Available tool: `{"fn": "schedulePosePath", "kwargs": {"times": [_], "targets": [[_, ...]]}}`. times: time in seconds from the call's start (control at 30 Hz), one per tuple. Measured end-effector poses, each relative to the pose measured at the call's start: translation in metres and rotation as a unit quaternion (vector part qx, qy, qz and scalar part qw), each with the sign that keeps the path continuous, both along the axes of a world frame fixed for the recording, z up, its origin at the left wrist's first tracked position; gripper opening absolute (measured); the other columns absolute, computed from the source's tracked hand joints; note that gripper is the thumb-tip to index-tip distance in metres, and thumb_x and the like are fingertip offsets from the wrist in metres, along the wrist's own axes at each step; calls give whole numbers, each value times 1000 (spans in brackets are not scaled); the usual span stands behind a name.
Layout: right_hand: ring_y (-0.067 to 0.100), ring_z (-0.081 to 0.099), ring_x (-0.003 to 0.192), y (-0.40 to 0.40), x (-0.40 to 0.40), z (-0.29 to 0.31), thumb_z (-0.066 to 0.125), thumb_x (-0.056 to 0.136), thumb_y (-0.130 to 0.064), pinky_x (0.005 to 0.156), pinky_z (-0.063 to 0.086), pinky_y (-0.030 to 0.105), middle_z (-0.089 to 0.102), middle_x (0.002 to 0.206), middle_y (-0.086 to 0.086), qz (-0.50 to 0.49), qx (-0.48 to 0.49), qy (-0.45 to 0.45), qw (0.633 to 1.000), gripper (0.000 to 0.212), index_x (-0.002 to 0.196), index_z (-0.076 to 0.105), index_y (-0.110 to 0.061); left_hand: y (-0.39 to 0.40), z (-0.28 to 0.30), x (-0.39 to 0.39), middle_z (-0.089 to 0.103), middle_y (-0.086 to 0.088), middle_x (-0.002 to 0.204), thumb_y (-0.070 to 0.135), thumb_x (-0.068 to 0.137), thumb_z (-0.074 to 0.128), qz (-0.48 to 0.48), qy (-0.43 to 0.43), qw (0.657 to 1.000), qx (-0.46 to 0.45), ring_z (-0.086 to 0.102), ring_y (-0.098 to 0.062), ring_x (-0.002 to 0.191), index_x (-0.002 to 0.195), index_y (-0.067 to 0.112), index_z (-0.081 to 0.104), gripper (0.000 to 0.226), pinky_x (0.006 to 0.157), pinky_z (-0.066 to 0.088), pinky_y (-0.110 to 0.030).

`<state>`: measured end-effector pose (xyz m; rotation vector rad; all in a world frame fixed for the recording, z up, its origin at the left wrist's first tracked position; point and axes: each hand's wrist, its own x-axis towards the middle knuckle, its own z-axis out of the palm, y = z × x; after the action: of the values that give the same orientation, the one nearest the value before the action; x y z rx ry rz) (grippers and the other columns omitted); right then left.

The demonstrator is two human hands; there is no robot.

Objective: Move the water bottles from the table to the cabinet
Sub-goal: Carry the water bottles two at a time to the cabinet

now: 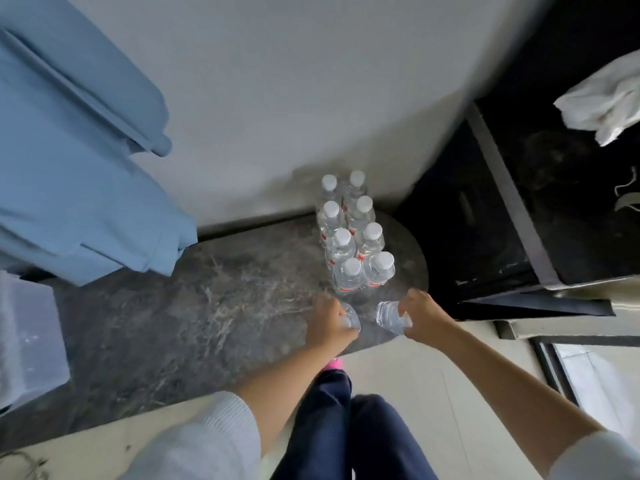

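Bottles stand before us on the dark marbled table [180, 306]: eight clear water bottles [353, 237] with white caps, upright in two rows of four at the rounded right end, touching one another, the far pair close to the pale wall [294, 81]. We hold two more. Our left hand [329, 323] grips one bottle [350, 318] from above, fingers curled round its top so that the cap is hidden; it sits over the table edge, just in front of the rows. Our right hand [424, 318] grips a second bottle [389, 315] near its neck, fingers wrapped round it, the body tilted toward the rows and over the table's rounded edge. We cannot tell whether either bottle touches the table.

To the right stands a black cabinet [512, 216], with a white cloth [599, 105] on its top. Blue fabric [69, 168] hangs at the left, over the table's far side. Below us are dark blue trousers [346, 427] and a pale floor [415, 375].
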<state>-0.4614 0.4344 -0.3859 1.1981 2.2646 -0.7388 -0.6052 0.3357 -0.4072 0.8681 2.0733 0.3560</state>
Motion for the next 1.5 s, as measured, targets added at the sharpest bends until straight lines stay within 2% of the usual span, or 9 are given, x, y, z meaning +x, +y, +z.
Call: {"fn": "schedulePosePath", "kwargs": {"times": [0.07,0.13,0.2,0.33,0.47,0.6,0.87,1.13,1.5], "targets": [[22,44,119,7,-3,-11,51,86,-5,82,34,15,43,113,7,14,-16,-13,1000,30,116,58,-3,8,-9,0,42,-1,96,9,76,65,-2,1,1000,-2,52,-22,99,59,28,22,49,67,26,-15],[22,38,126,13,-7,-18,51,88,-7,99,33,19,41,129,11,37,-26,-24,999,33,120,55,-6,15,-17,1,42,0,97,10,77,65,-5,6,1000,-5,52,-22,104,60,29,21,50,68,26,-14],[22,35,128,19,-10,-25,51,89,-8,104,33,22,40,133,11,61,-31,-35,997,33,122,54,-7,19,-24,3,40,1,99,10,77,65,-8,9,1000,-18,52,-23,108,65,26,28,43,73,31,-15],[23,37,129,32,-19,-33,50,89,-8,105,39,27,39,136,11,103,-33,-32,994,32,121,56,-6,32,-27,10,49,-8,113,9,80,64,16,14,999,-37,53,-25,109,88,17,38,29,84,45,-26],[22,40,128,44,-27,-39,52,89,-9,106,40,27,42,134,10,123,-40,-11,992,29,118,58,-8,42,-28,17,48,-14,123,8,80,64,33,13,999,-39,56,-28,107,92,19,43,27,89,47,-31],[21,39,128,50,-29,-41,52,90,-10,103,41,24,40,134,10,141,-47,0,989,29,119,57,-8,53,-31,19,48,-13,125,8,80,65,30,13,999,-38,56,-26,109,109,3,56,31,90,45,-29],[22,40,125,53,-26,-46,51,91,-8,102,41,24,39,134,11,146,-50,17,988,34,125,53,-7,58,-33,23,46,-11,127,6,81,63,49,4,998,-38,58,-26,106,112,3,55,32,86,45,-26],[28,42,125,47,-18,-53,54,88,-8,104,41,32,47,130,14,128,-22,50,990,34,122,54,-2,58,-38,22,43,-12,130,-1,81,61,12,-17,999,-47,52,-26,114,118,3,53,38,94,45,-30],[24,35,134,44,-27,-27,43,95,-19,110,37,32,36,143,9,206,-6,-21,978,42,136,38,-10,45,-22,13,37,-11,135,-4,85,51,5,-17,996,-86,55,-29,113,137,17,37,58,89,47,-34]]}}
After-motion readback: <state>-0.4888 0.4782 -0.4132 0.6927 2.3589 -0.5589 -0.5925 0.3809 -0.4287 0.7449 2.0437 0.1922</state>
